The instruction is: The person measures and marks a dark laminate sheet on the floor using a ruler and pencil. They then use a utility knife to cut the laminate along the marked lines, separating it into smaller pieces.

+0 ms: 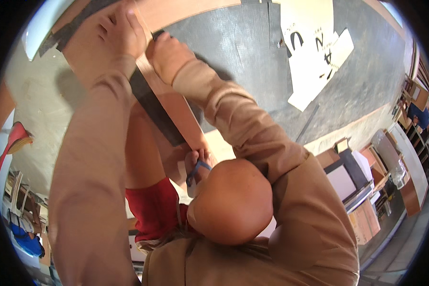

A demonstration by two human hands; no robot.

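My left hand point(124, 35) lies with its fingers stretched over a thin reddish-brown wood sheet point(83, 55) at the far left. Close beside it, my right hand point(169, 55) is closed in a fist at the edge of a long brown strip point(176, 105). A small dark end point(158, 34) shows at that fist; what kind of thing it is stays hidden. The brown strip runs down toward my foot in a blue flip-flop point(200, 168). Along its left side lies a black strip point(155, 107).
A large dark grey sheet point(243, 52) spreads out on the right, bearing a white cut piece with black print point(314, 52). Wood panels and boxes point(362, 190) are stacked at the right. A red object point(18, 138) stands at the left. People in blue appear at both rims.
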